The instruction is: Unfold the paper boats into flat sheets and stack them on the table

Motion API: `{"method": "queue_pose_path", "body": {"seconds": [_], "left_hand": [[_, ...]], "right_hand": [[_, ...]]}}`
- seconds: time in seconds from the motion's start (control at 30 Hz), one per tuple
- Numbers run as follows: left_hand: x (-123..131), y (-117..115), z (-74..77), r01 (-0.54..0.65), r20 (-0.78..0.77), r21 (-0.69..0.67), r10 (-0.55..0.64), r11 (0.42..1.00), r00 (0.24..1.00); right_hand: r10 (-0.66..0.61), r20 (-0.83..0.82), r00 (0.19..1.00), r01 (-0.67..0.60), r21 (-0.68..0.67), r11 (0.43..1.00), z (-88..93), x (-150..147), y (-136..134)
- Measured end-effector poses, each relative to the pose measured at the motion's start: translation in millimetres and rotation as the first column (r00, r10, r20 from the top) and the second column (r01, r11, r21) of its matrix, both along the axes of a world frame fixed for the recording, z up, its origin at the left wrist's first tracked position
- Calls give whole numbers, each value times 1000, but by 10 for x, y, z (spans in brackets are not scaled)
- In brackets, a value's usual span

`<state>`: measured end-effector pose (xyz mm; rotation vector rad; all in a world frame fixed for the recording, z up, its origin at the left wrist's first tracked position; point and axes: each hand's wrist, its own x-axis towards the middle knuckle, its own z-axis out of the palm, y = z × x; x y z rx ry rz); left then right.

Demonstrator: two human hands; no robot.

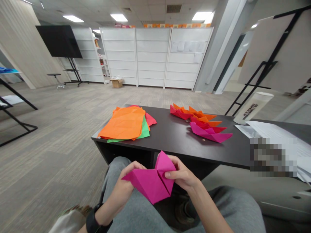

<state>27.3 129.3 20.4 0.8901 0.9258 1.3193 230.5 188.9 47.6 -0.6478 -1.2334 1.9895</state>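
**Both hands on a folded pink paper, held over the lap**

The left hand (123, 186) and the right hand (181, 174) both grip a pink paper (152, 181), partly folded into angular flaps. It is held in the air above the person's grey-trousered knees, just in front of the near edge of the dark worktop (175, 139). The left fingers close on its left wing; the right thumb presses across the upper right flap, with what seem to be the fingers behind, hidden by the paper.

On the worktop, well apart from the hands, lies a stack of flat sheets (126, 124), orange on top with green and pink edges showing. To its right sits a row of folded pieces (202, 124) in orange, red and pink. White papers (272, 131) lie at the far right.
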Motion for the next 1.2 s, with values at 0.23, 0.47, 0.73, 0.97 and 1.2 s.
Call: {"method": "queue_pose_path", "body": {"seconds": [0.23,0.47,0.73,0.97,1.2], "left_hand": [[-120,26,-98,-88,-79,401,131,912,988],[-277,118,-6,33,-200,683,143,730,969],[-294,22,6,121,-372,595,139,794,918],[-282,-16,206,511,-706,499,-13,700,708],[-345,-9,232,495,-636,408,-151,767,757]], "right_hand": [[42,8,999,-43,104,994,91,35,22],[49,-84,995,-36,155,987,139,49,39],[121,133,984,-146,204,968,175,49,18],[-39,272,962,-8,172,985,134,-64,-6],[-180,71,981,185,-61,981,108,87,78]]}}
